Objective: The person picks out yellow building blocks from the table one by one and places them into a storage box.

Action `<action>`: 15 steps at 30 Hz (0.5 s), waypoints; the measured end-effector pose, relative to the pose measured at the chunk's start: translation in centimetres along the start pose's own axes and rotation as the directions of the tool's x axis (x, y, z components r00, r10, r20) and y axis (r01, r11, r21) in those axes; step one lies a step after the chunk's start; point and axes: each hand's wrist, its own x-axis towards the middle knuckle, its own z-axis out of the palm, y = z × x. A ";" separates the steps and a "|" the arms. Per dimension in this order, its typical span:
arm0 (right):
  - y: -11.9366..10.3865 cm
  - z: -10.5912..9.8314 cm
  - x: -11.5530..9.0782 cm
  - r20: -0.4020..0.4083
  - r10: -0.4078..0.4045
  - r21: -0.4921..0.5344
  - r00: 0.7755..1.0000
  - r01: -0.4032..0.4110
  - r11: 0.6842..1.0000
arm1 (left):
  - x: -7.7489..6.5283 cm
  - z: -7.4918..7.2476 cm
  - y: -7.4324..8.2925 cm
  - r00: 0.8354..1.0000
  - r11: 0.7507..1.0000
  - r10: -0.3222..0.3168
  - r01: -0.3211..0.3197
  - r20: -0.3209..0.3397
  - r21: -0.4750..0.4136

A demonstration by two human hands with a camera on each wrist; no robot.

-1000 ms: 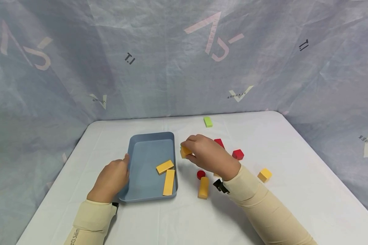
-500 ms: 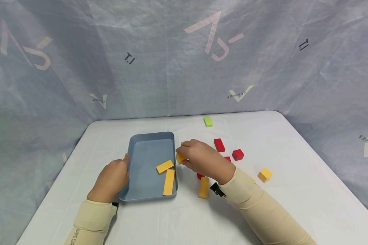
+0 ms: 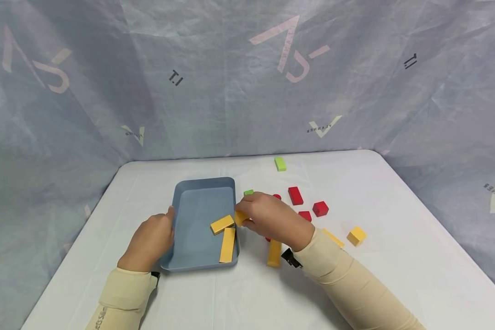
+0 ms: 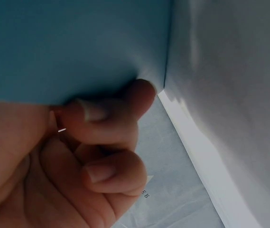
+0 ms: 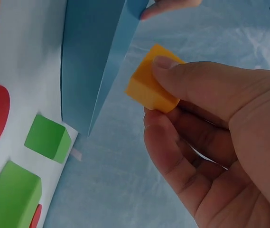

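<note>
A blue-grey tray [image 3: 191, 243] lies on the table, with two flat yellow blocks, one angled block [image 3: 222, 224] and one lengthwise block [image 3: 227, 247], near its right wall. At the tray's left side, my left hand [image 3: 148, 240] holds the edge; the left wrist view has curled fingers [image 4: 113, 173] against the tray's outer wall [image 4: 68, 52]. My right hand [image 3: 276, 217] pinches a yellow block [image 5: 149, 88] between thumb and fingers. That block is at the tray's right rim in the head view, partly covered by the fingers.
Right of the tray lie a yellow cylinder [image 3: 274, 254], a yellow cube [image 3: 356, 236], a red block [image 3: 295, 195], a red cube [image 3: 320, 209] and a small green block [image 3: 249, 193]. Farther back sits a light green block [image 3: 280, 164]. A grey cloth [image 3: 214, 91] hangs behind the table.
My right hand has moved left and slightly toward me, bringing the yellow block to the tray's right rim. Red and green blocks behind it have come into view. The left hand stays put.
</note>
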 end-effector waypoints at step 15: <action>-0.5 0.6 0.0 0.002 -0.053 0.053 0.999 0.052 0.997 | 0.1 0.0 0.0 1.000 1.000 -0.005 0.005 0.005 -0.003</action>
